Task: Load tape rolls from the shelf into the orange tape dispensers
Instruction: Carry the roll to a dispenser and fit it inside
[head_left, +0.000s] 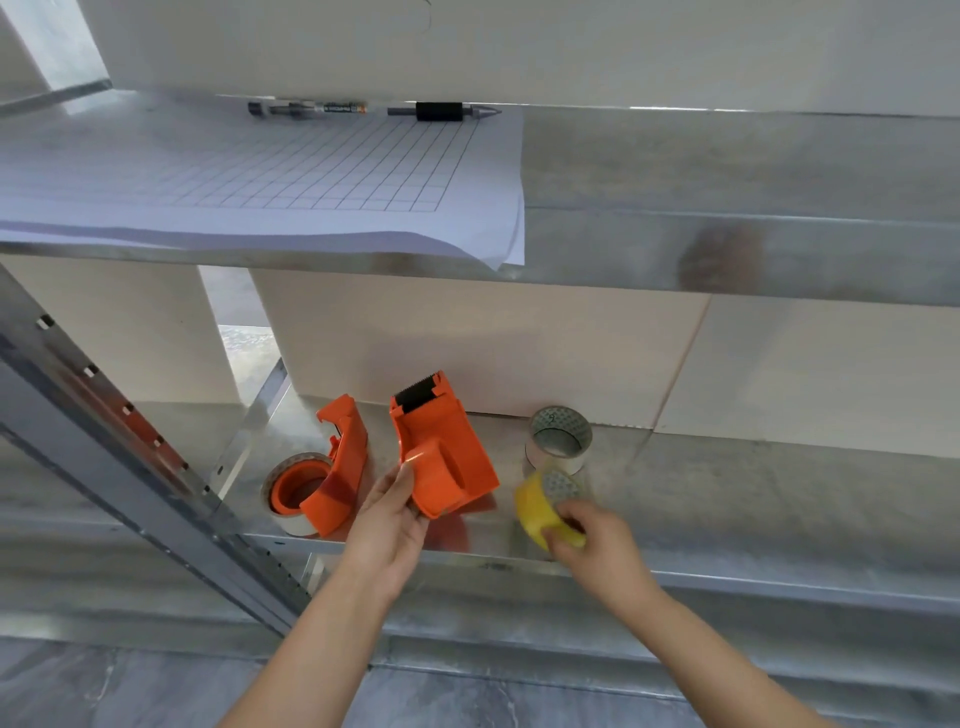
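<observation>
Yellow tape roll (543, 506), lower centre-right of frame: pinched in the curled fingers of the right hand (597, 540). Orange dispenser (447, 457) (serrated blade uppermost), centre frame: near end gripped by the left hand (389, 519), thumb on its hub. Clear tape roll (558, 439): standing on the lower shelf (753, 483), just behind.

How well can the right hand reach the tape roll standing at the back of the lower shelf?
Probably not yet: the right hand grips a yellow tape roll, just in front of the standing roll. Otherwise the way looks free.
</observation>
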